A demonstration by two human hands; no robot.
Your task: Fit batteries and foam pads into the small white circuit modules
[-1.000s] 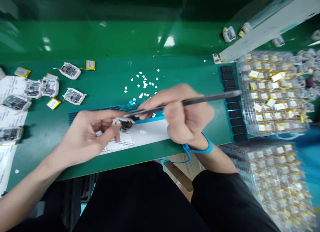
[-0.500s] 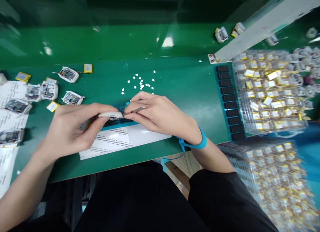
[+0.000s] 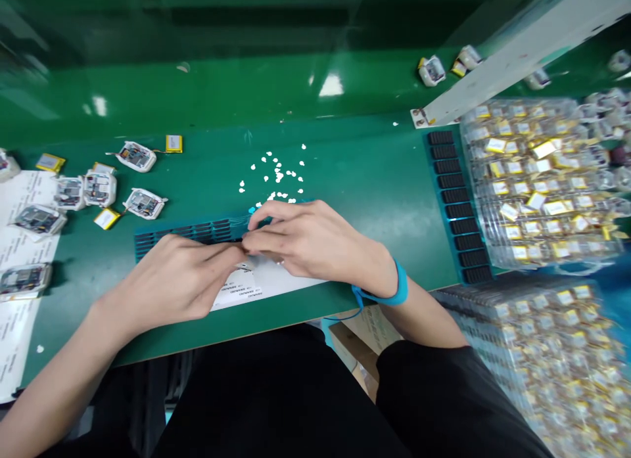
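Observation:
My left hand (image 3: 182,274) is closed, thumb and fingers pinched together at the tips. Under those fingertips shows a small pale edge of a white-cased electronic device (image 3: 248,265); the rest of it is hidden. My right hand (image 3: 320,241), a blue strap (image 3: 397,284) round its wrist, is closed too, its fingertips meeting the left ones. A glint of a thin metal tool (image 3: 280,263) shows below its fingers. Behind the hands lies a blue sheet of black strips (image 3: 190,232). A white printed sheet (image 3: 296,279) lies under them, and small white stickers (image 3: 279,175) are scattered beyond.
Several opened white devices (image 3: 142,203) with circuit boards and yellow batteries (image 3: 174,143) lie at left. On the right are black pads on a blue strip (image 3: 456,210), stacked clear trays of battery parts (image 3: 537,182) and a white metal post (image 3: 513,50).
The left hand has turned over and moved right and down, hiding most of the device. My right hand has shifted slightly down, covering the metal tool. More of the black-strip sheet shows.

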